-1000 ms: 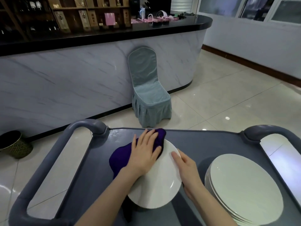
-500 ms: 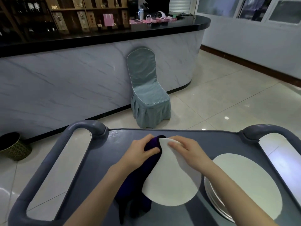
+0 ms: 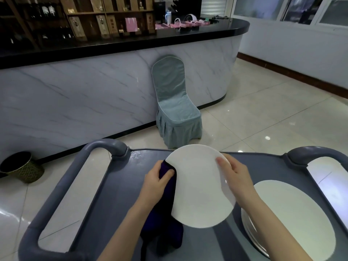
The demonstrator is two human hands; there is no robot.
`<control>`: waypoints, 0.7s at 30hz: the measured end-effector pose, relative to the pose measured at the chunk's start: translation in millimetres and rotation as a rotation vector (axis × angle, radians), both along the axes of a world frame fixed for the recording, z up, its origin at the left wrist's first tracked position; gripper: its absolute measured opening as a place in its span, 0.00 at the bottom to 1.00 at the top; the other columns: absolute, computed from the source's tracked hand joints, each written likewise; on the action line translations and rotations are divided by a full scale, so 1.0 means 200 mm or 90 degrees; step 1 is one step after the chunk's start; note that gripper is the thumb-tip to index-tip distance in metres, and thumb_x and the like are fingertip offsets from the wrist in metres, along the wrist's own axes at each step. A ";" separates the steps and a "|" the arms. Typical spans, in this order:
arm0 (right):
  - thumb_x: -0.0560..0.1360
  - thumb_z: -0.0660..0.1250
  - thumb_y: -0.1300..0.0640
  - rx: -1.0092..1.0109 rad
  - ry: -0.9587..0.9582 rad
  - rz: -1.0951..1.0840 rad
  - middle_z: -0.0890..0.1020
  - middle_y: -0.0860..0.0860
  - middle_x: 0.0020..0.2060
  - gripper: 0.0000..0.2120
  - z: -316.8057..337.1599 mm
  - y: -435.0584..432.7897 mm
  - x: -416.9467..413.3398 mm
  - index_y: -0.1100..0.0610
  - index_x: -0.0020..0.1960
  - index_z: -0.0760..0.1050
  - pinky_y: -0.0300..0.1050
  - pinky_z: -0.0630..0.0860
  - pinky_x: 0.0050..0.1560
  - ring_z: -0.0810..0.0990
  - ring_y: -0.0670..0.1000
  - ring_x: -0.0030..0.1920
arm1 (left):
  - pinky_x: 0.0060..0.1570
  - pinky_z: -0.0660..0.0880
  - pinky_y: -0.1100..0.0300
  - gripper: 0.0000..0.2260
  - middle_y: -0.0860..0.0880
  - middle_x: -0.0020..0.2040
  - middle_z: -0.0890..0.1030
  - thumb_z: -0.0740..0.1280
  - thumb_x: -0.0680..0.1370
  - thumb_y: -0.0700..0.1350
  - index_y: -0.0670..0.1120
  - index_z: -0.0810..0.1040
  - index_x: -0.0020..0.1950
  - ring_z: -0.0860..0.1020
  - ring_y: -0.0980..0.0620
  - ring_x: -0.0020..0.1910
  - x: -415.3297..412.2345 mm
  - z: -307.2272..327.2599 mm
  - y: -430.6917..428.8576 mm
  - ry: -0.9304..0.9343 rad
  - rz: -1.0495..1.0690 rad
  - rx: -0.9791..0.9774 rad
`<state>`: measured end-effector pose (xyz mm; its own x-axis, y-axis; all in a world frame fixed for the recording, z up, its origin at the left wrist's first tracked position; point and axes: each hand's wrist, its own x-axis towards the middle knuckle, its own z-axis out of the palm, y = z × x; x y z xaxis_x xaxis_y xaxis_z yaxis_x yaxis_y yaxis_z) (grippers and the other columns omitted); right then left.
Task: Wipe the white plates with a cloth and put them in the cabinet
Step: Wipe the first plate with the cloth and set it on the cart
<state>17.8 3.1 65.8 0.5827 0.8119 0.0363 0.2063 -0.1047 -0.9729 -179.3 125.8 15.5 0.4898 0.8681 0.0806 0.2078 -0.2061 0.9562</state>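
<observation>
Since a second ago I had flipped the round white ceramic plate [image 3: 199, 187] upright above the grey plastic cart [image 3: 116, 194]. My left hand [image 3: 157, 182] pinched the dark purple cloth [image 3: 165, 208] at nine o'clock; my right hand [image 3: 234, 174] clasped three o'clock. Its back probably needed wiping next.

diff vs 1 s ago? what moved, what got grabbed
The plate went from lying flat on the cart to lifted and tipped up, now nearer the cart's far edge. The right hand moved from its near right rim to grip the upper right rim. The left hand went from pressing the cloth flat on top to pinching it over the left rim. The plate stack, chair and bin are unchanged.
</observation>
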 end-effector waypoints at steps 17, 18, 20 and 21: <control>0.80 0.64 0.52 0.008 0.119 -0.114 0.85 0.40 0.44 0.11 -0.08 0.01 -0.07 0.40 0.45 0.82 0.46 0.78 0.49 0.82 0.48 0.49 | 0.47 0.79 0.53 0.07 0.46 0.43 0.84 0.67 0.79 0.46 0.44 0.79 0.47 0.82 0.46 0.44 0.07 0.05 -0.05 -0.003 0.155 -0.168; 0.80 0.64 0.52 0.010 0.087 -0.070 0.85 0.39 0.44 0.11 -0.07 0.00 -0.05 0.39 0.46 0.82 0.42 0.77 0.48 0.82 0.46 0.49 | 0.43 0.77 0.59 0.06 0.48 0.41 0.83 0.68 0.79 0.46 0.45 0.79 0.46 0.81 0.50 0.42 0.06 0.07 -0.01 0.016 0.116 -0.111; 0.81 0.64 0.51 -0.009 0.007 0.049 0.85 0.38 0.46 0.10 -0.04 0.01 -0.02 0.41 0.48 0.83 0.32 0.75 0.45 0.82 0.40 0.48 | 0.39 0.73 0.68 0.03 0.54 0.38 0.82 0.70 0.77 0.46 0.50 0.78 0.43 0.78 0.61 0.37 0.05 0.12 0.05 0.074 -0.001 0.004; 0.81 0.65 0.51 -0.030 -0.043 0.114 0.85 0.39 0.46 0.09 -0.03 0.03 -0.02 0.42 0.48 0.83 0.29 0.74 0.45 0.82 0.39 0.47 | 0.38 0.71 0.71 0.05 0.56 0.37 0.81 0.71 0.76 0.46 0.53 0.78 0.42 0.76 0.64 0.36 0.05 0.14 0.07 0.117 -0.072 0.054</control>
